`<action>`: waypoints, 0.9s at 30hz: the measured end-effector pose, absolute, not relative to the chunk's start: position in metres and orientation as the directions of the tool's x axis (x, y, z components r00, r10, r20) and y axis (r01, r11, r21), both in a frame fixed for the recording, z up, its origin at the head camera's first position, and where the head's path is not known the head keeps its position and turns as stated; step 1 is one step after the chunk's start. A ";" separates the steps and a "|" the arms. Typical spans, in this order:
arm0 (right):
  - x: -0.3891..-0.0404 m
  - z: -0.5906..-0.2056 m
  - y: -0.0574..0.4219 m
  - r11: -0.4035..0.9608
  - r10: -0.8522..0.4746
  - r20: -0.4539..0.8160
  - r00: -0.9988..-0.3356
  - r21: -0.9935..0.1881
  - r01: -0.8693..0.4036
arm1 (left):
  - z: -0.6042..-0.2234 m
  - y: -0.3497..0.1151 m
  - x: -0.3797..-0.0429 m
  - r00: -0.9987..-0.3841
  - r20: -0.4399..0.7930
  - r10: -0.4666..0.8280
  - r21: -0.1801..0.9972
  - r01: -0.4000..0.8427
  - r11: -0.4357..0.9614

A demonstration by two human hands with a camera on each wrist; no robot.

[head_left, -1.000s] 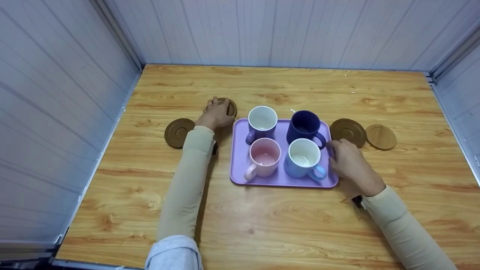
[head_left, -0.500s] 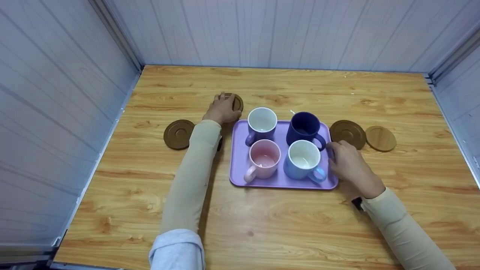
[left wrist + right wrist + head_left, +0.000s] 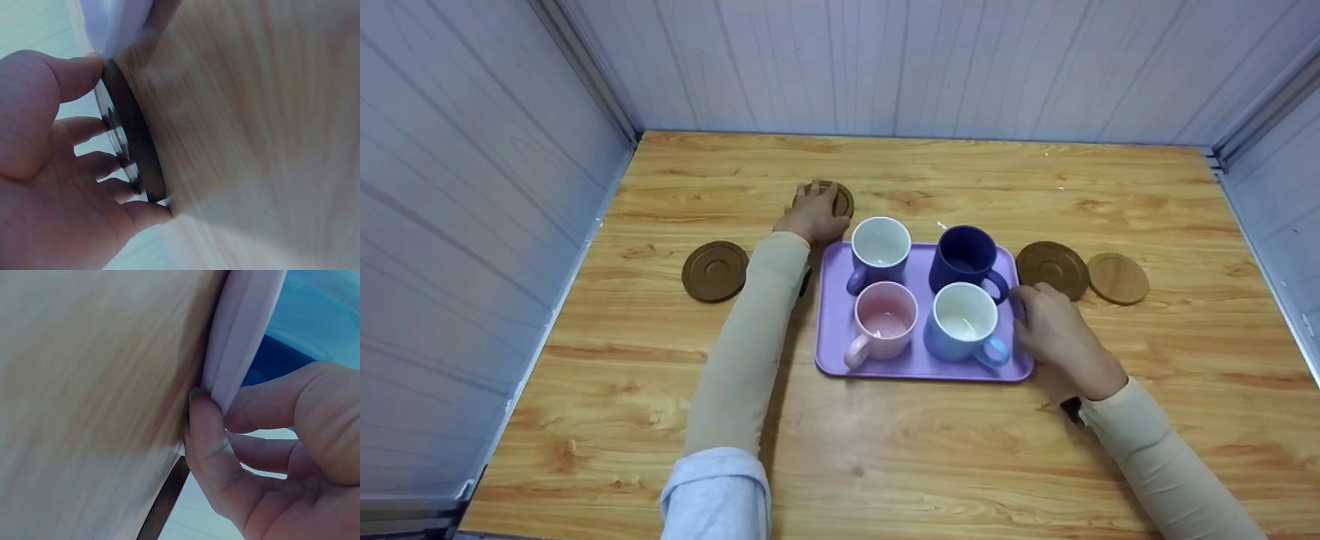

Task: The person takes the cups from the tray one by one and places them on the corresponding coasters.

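Held coaster (image 3: 846, 200) nearer far table edge (image 3: 930, 142)

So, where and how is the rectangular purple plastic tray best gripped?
I'd pinch the tray by its raised rim, halfway along the left short side, coming from the left: that stretch is uncovered and its upstanding edge suits a pinch. The right hand pinches the opposite side, so both ends would likely be supported.

Wood-grain table (image 3: 855, 450) — purple tray (image 3: 834, 307), brown coasters (image 3: 715, 271); tan coaster (image 3: 1119, 278)
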State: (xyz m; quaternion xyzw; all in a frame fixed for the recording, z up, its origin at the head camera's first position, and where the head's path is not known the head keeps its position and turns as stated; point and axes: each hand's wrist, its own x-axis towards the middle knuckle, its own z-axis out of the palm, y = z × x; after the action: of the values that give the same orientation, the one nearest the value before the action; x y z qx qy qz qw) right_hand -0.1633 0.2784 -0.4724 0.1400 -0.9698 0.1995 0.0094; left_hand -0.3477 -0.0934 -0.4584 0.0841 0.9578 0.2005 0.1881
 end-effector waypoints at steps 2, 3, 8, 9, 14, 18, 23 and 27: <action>-0.163 -0.472 0.278 0.882 -0.267 0.076 -0.961 -0.382 -0.275 | -0.460 -0.092 -0.350 -0.915 -0.315 0.253 0.418 0.106 0.902; -0.163 -0.472 0.278 0.882 -0.267 0.079 -0.961 -0.382 -0.276 | -0.460 -0.091 -0.350 -0.914 -0.312 0.261 0.418 0.114 0.901; -0.163 -0.473 0.277 0.876 -0.269 0.097 -0.958 -0.389 -0.285 | -0.464 -0.086 -0.353 -0.907 -0.289 0.306 0.419 0.168 0.892; -0.163 -0.473 0.276 0.875 -0.270 0.100 -0.958 -0.390 -0.288 | -0.464 -0.085 -0.353 -0.905 -0.284 0.316 0.416 0.181 0.891; -0.163 -0.473 0.274 0.878 -0.270 0.109 -0.957 -0.381 -0.291 | -0.464 -0.083 -0.356 -0.891 -0.278 0.359 0.411 0.227 0.883; -0.162 -0.471 0.275 0.885 -0.255 0.108 -0.961 -0.375 -0.277 | -0.463 -0.081 -0.360 -0.877 -0.280 0.390 0.436 0.245 0.866; -0.162 -0.472 0.277 0.883 -0.252 0.115 -0.961 -0.379 -0.277 | -0.464 -0.076 -0.364 -0.861 -0.264 0.434 0.440 0.293 0.849; -0.163 -0.473 0.276 0.877 -0.260 0.132 -0.956 -0.383 -0.291 | -0.466 -0.072 -0.364 -0.851 -0.253 0.460 0.450 0.317 0.835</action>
State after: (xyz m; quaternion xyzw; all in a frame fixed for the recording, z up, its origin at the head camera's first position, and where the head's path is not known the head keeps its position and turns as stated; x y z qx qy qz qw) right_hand -0.1626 0.2763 -0.4732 0.1424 -0.9679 0.2033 0.0383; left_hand -0.3643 -0.0721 -0.4659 0.2062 0.9411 0.2002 0.1782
